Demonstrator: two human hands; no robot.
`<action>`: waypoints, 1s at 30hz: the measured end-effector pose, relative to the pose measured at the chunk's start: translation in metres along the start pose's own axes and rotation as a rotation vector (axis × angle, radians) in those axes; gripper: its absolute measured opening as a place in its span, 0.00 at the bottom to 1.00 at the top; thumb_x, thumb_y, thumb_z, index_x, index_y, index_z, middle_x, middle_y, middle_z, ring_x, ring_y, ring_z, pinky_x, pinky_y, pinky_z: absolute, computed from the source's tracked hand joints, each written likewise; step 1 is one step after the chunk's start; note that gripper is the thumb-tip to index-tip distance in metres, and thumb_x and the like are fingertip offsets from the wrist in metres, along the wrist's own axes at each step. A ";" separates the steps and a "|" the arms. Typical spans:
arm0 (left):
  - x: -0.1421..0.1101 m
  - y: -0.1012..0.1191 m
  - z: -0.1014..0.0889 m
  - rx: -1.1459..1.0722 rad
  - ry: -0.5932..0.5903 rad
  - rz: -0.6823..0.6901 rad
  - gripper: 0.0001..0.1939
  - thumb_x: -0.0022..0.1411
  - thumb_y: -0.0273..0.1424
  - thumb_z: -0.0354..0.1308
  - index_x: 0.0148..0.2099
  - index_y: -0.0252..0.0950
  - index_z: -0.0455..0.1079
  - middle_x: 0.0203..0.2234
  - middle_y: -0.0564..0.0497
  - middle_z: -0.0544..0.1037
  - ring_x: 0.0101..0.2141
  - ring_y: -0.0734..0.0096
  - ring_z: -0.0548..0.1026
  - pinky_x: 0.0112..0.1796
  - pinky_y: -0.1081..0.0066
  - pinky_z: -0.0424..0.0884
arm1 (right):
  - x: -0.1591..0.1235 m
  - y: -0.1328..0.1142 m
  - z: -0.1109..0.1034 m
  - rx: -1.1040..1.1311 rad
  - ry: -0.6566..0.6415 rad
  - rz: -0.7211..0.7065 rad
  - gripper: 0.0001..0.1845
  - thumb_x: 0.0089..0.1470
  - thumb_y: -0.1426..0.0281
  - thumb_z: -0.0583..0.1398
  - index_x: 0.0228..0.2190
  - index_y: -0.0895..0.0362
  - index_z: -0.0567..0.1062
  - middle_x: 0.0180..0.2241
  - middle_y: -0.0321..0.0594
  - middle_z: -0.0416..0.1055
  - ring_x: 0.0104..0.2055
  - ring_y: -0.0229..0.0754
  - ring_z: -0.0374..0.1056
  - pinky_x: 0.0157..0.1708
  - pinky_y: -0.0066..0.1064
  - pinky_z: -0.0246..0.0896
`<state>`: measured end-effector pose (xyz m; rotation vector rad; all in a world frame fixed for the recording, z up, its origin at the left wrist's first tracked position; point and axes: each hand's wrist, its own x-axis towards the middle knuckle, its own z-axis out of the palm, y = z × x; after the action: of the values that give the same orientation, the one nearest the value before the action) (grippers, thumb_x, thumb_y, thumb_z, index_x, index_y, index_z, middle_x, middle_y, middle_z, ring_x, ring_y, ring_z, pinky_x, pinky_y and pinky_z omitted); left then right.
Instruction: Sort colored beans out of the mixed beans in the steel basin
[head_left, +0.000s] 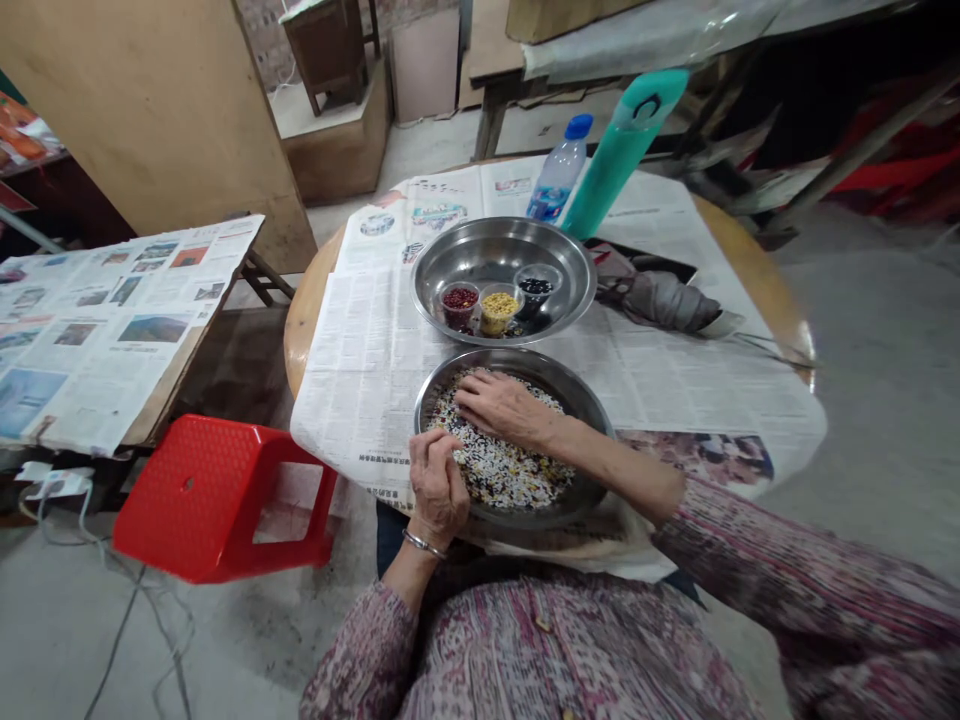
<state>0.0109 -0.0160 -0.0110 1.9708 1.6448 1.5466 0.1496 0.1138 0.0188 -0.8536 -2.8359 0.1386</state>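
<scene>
Concrete floor [874,400] of a workroom, w/ round wooden tabletop [306,325] spread in newspaper [367,370]. Nearest the person: lower steel basin [517,365] holding mixed grains [506,475] (mostly white, w/ black and yellow), spread across its base. R grip [504,408] open, palm down, fingers slightly curved and resting on the grains. L grip [437,490] curled, fingertips at the grains near the basin's left side; hold on any grains cannot be told. Metal bangle [424,543] on L wrist. Just beyond: upper steel basin [502,250] w/ three small clear cups, containing red beans [460,302], yellow grains [499,308] and black beans [535,287]. Further back: water bottle [559,172] w/ blue cap, beside teal flask [619,150]. To the right: folded grey umbrella [664,300]. Left of tabletop: red plastic stool [217,500] on its side, and second tabletop [166,395] under more newsprint.
</scene>
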 end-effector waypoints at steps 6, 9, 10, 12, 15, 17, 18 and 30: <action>0.000 -0.002 0.000 -0.003 -0.009 0.015 0.11 0.67 0.20 0.45 0.44 0.36 0.67 0.40 0.46 0.71 0.44 0.65 0.69 0.46 0.62 0.69 | -0.051 0.007 -0.012 0.311 -0.065 0.144 0.10 0.62 0.72 0.53 0.37 0.57 0.74 0.36 0.44 0.71 0.37 0.42 0.68 0.39 0.33 0.63; 0.000 -0.002 0.000 -0.016 -0.011 0.011 0.11 0.67 0.19 0.46 0.43 0.36 0.67 0.39 0.46 0.71 0.44 0.65 0.69 0.47 0.62 0.69 | -0.067 -0.017 -0.017 0.454 -0.018 0.038 0.11 0.61 0.70 0.55 0.43 0.56 0.74 0.42 0.45 0.71 0.43 0.43 0.68 0.44 0.36 0.65; 0.000 -0.002 0.000 -0.020 -0.009 0.004 0.11 0.67 0.20 0.46 0.44 0.36 0.67 0.40 0.46 0.70 0.44 0.65 0.69 0.47 0.62 0.69 | -0.069 -0.027 -0.017 0.438 -0.005 -0.005 0.12 0.60 0.69 0.56 0.45 0.56 0.74 0.45 0.46 0.71 0.46 0.45 0.67 0.45 0.38 0.65; 0.000 -0.001 0.000 -0.021 0.002 -0.012 0.11 0.68 0.20 0.45 0.44 0.36 0.67 0.40 0.46 0.70 0.45 0.66 0.69 0.48 0.62 0.69 | -0.068 -0.044 -0.013 0.368 -0.018 -0.106 0.12 0.58 0.69 0.58 0.44 0.55 0.74 0.48 0.47 0.69 0.50 0.48 0.64 0.48 0.42 0.63; 0.000 -0.002 0.000 -0.003 0.016 -0.028 0.10 0.69 0.22 0.45 0.45 0.35 0.67 0.42 0.45 0.69 0.45 0.65 0.69 0.48 0.62 0.69 | -0.058 -0.054 -0.004 0.242 -0.025 -0.168 0.11 0.58 0.73 0.57 0.42 0.55 0.75 0.46 0.46 0.70 0.48 0.47 0.62 0.47 0.42 0.63; 0.000 -0.002 0.000 0.007 0.011 -0.029 0.10 0.69 0.22 0.45 0.45 0.35 0.67 0.42 0.45 0.69 0.45 0.65 0.69 0.48 0.62 0.69 | -0.051 -0.047 0.001 0.153 -0.012 -0.118 0.10 0.60 0.73 0.55 0.41 0.56 0.75 0.44 0.46 0.71 0.46 0.47 0.63 0.44 0.40 0.63; 0.000 -0.001 0.000 0.007 0.006 -0.030 0.11 0.69 0.22 0.45 0.45 0.35 0.67 0.41 0.45 0.70 0.45 0.65 0.69 0.48 0.62 0.69 | -0.048 -0.041 0.001 0.113 -0.002 -0.072 0.10 0.60 0.73 0.55 0.41 0.57 0.75 0.43 0.47 0.71 0.46 0.48 0.63 0.43 0.40 0.63; 0.002 0.000 -0.001 -0.014 -0.006 -0.013 0.11 0.66 0.20 0.47 0.43 0.36 0.67 0.40 0.47 0.71 0.44 0.66 0.70 0.47 0.64 0.68 | -0.084 0.001 -0.001 0.056 0.096 0.443 0.14 0.61 0.67 0.55 0.45 0.60 0.73 0.44 0.53 0.70 0.47 0.54 0.66 0.45 0.44 0.67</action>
<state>0.0101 -0.0149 -0.0098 1.9520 1.6363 1.5426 0.2187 0.0681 0.0077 -1.4193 -2.4990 0.2260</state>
